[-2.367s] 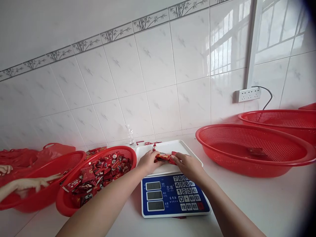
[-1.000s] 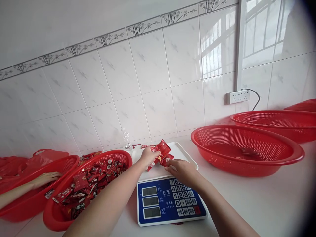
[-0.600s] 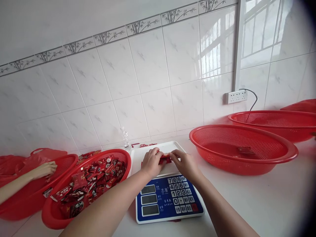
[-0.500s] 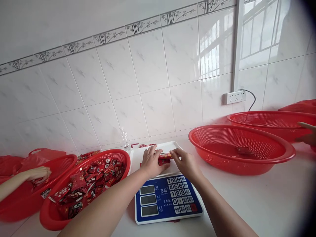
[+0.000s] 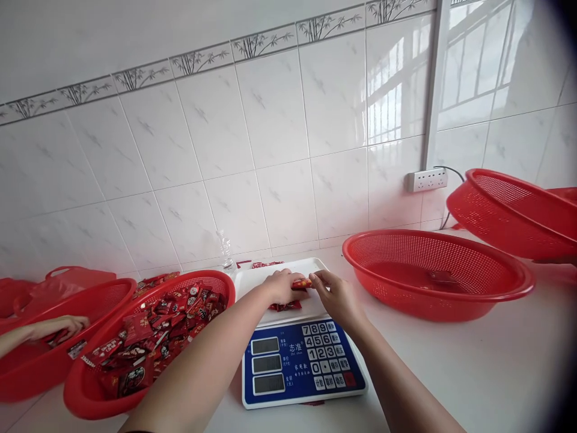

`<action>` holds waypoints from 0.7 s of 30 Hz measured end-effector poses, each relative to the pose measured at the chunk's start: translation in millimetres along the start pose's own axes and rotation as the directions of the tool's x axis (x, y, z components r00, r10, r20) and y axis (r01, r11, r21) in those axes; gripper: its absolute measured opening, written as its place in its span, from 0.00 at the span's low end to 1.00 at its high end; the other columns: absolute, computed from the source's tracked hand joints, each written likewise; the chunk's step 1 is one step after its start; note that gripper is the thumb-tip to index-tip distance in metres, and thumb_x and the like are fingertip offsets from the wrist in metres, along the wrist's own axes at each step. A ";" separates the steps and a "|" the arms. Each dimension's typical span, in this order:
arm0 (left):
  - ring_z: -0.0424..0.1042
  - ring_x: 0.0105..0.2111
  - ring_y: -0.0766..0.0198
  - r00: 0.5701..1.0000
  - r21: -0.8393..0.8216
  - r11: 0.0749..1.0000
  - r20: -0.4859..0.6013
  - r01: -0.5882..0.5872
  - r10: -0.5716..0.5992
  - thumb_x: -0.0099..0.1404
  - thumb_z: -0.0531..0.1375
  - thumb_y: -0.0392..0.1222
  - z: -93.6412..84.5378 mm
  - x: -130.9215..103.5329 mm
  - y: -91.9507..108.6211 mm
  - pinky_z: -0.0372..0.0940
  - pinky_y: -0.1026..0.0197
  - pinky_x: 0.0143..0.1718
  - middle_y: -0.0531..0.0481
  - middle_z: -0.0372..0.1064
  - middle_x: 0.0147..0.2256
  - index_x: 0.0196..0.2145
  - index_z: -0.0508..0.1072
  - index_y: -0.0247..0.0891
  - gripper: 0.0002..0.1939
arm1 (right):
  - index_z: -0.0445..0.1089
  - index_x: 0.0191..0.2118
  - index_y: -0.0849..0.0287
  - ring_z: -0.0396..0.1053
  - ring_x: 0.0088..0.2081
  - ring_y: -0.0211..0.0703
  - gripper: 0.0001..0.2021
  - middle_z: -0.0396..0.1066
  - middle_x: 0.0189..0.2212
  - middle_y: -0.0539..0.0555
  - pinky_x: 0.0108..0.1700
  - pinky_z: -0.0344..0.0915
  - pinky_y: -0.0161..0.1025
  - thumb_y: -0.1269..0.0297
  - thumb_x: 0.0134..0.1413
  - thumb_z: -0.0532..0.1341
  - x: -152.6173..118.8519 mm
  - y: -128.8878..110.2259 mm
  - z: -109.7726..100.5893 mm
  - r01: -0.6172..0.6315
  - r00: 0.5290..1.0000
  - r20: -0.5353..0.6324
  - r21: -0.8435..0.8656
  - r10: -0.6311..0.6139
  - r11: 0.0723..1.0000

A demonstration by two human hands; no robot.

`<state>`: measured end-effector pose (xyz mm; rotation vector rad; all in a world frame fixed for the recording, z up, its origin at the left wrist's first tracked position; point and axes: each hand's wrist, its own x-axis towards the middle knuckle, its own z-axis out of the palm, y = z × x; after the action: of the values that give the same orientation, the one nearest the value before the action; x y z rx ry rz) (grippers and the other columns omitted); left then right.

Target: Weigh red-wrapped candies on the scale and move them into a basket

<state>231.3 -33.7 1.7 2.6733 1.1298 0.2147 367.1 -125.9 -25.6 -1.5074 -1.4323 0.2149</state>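
The blue keypad panel of a white scale (image 5: pixel 306 361) is set at the near middle of the white table (image 5: pixel 451 373). Just beyond it, a red packet (image 5: pixel 302 283) is held above the scale's white tray (image 5: pixel 255 279): its left part is grasped by the left hand (image 5: pixel 280 286), its right end is pinched by the fingertips of the right hand (image 5: pixel 334 294). More red packets (image 5: pixel 286 306) are seen lying on the tray below. To the left, a filled basket (image 5: pixel 74 394) is heaped with small packets; farther left, dark packets are gripped by another person's hand (image 5: pixel 70 326) in a red basket (image 5: pixel 22 379). To the right, one packet (image 5: pixel 442 277) is contained in a wide basket (image 5: pixel 433 307); beyond, a tilted basket (image 5: pixel 500 225) is raised off the table. A clear bottle (image 5: pixel 226 252) is stood near the tiled wall (image 5: pixel 288 198), where a socket strip (image 5: pixel 427 180) is mounted at right.
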 end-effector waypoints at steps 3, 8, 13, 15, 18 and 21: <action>0.67 0.38 0.60 0.995 0.001 0.999 -0.093 -0.033 0.033 0.57 0.54 0.41 7.0 7.2 -5.7 0.60 0.61 0.40 0.51 0.69 0.37 0.37 0.73 0.44 0.11 | 0.68 0.29 0.54 0.68 0.29 0.41 0.17 0.73 0.26 0.49 0.29 0.57 0.35 0.51 0.55 0.48 0.0 -0.3 -0.3 0.001 1.000 -0.002 0.008 -0.001 1.000; 0.68 0.35 0.63 0.952 -0.064 0.997 -0.306 -0.043 0.022 0.56 0.51 0.31 -1.0 13.3 -14.3 0.61 0.63 0.37 0.52 0.72 0.35 0.36 0.74 0.43 0.15 | 0.68 0.30 0.54 0.68 0.27 0.40 0.17 0.74 0.26 0.50 0.28 0.57 0.35 0.50 0.54 0.48 0.6 -1.0 -1.5 0.002 0.999 -0.043 0.050 0.000 0.999; 0.67 0.41 0.61 0.873 -0.064 0.996 -0.487 -0.064 0.025 0.56 0.51 0.30 -30.0 3.4 -21.0 0.60 0.61 0.43 0.50 0.71 0.41 0.41 0.73 0.42 0.18 | 0.68 0.30 0.54 0.69 0.28 0.41 0.17 0.74 0.27 0.50 0.29 0.58 0.35 0.50 0.54 0.49 1.2 -0.2 -1.6 -0.005 0.998 -0.061 0.058 0.008 0.998; 0.67 0.42 0.61 0.893 -0.056 0.994 -0.446 -0.088 0.054 0.57 0.52 0.32 -38.8 -7.8 -23.5 0.60 0.61 0.44 0.51 0.71 0.41 0.41 0.73 0.42 0.16 | 0.68 0.30 0.54 0.69 0.30 0.41 0.17 0.74 0.27 0.51 0.30 0.58 0.35 0.50 0.54 0.49 1.0 -0.5 -1.7 -0.005 0.999 -0.051 0.057 0.008 0.998; 0.68 0.41 0.61 0.961 -0.031 0.998 -0.271 -0.062 0.051 0.57 0.53 0.34 -43.9 -31.2 -26.9 0.60 0.61 0.43 0.50 0.71 0.40 0.38 0.74 0.41 0.14 | 0.68 0.30 0.54 0.69 0.31 0.41 0.17 0.74 0.27 0.50 0.31 0.58 0.35 0.50 0.54 0.49 0.4 -2.3 -2.2 -0.004 0.999 -0.038 0.049 0.006 0.999; 0.62 0.51 0.55 1.000 0.018 1.000 0.012 0.002 -0.002 0.54 0.58 0.43 -43.7 -54.3 -29.2 0.56 0.58 0.50 0.45 0.63 0.51 0.50 0.67 0.41 0.23 | 0.68 0.30 0.54 0.69 0.29 0.41 0.17 0.74 0.28 0.50 0.30 0.58 0.35 0.50 0.54 0.48 -0.3 -4.2 -1.8 -0.001 1.000 -0.022 0.024 0.002 1.000</action>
<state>163.9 -46.3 33.5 2.6849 1.1365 0.1891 365.5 -127.9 -21.9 -1.4873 -1.4068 0.2152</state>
